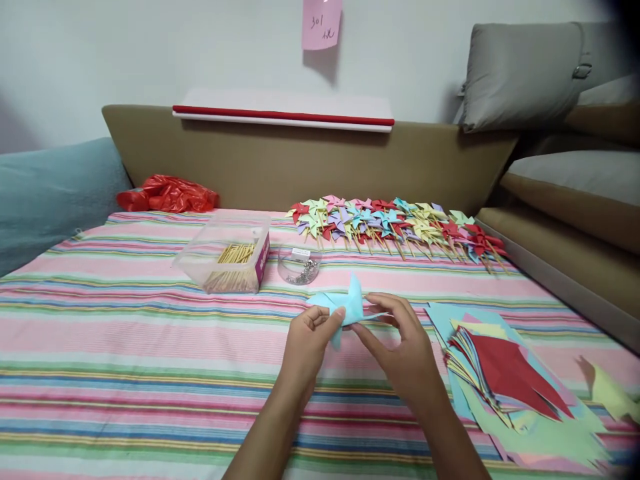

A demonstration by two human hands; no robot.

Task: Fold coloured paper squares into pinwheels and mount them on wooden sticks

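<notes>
A light blue folded paper pinwheel [346,305] is held between both hands above the striped cloth [150,347]. My left hand [306,345] pinches its left side with thumb and fingers closed. My right hand [400,347] grips its right side, fingers curled on a thin flap. A stack of cut coloured paper squares [505,380], red on top, lies just right of my right hand.
A clear plastic box of wooden sticks [227,257] and a small clear tub of pins [299,265] stand beyond the hands. A row of several finished pinwheels [400,223] lies at the back. A red plastic bag [167,193] sits far left; sofa cushions [520,73] rise on the right.
</notes>
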